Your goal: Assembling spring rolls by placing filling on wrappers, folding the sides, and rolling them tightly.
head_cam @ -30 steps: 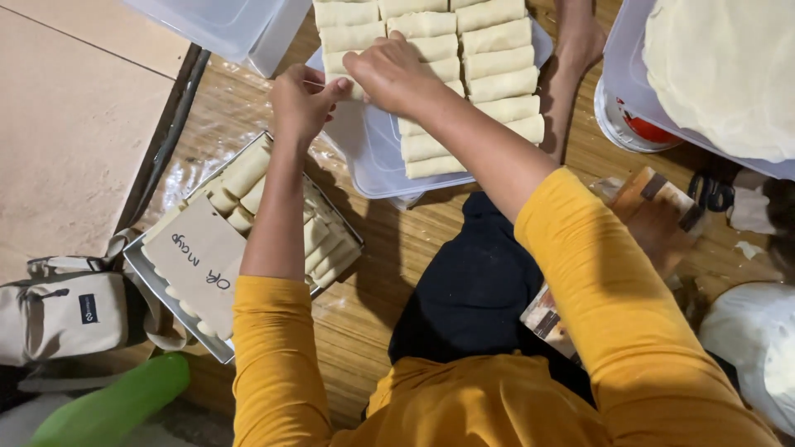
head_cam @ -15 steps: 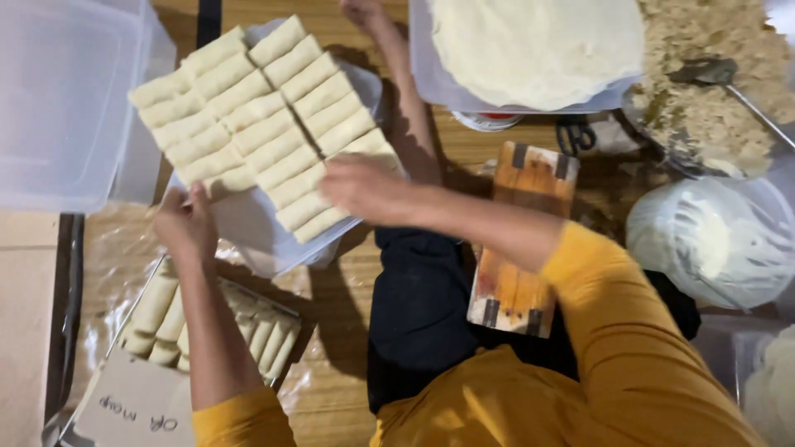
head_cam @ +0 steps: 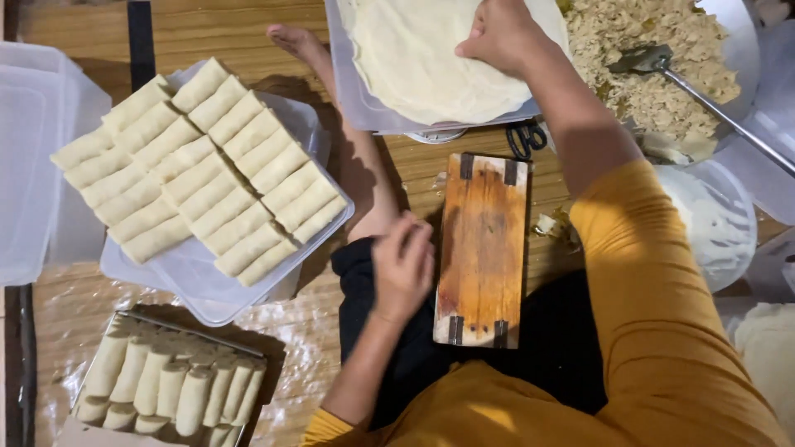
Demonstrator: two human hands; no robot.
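My right hand (head_cam: 503, 35) rests fingers-down on a stack of thin round dough wrappers (head_cam: 422, 66) lying on a white tray (head_cam: 352, 91) at the top. My left hand (head_cam: 402, 266) lies loosely curled on my knee, holding nothing, beside a small wooden board (head_cam: 483, 248) on the floor. To the left, a white lid (head_cam: 207, 285) carries several rows of pale rolled spring rolls (head_cam: 199, 170). A metal tray (head_cam: 248, 348) at the bottom left holds more rolls (head_cam: 170, 385).
A large bowl of crumbly filling (head_cam: 662, 91) with a metal spoon (head_cam: 662, 66) sits top right. Black scissors (head_cam: 526, 136) lie below the wrapper tray. Clear plastic containers (head_cam: 37, 157) stand far left. A white bowl (head_cam: 712, 223) is at right. My bare foot (head_cam: 298, 41) reaches toward the top.
My right hand left the spring rolls and moved right onto the wrapper stack. My left hand dropped from the rolls to my knee. The view swung right.
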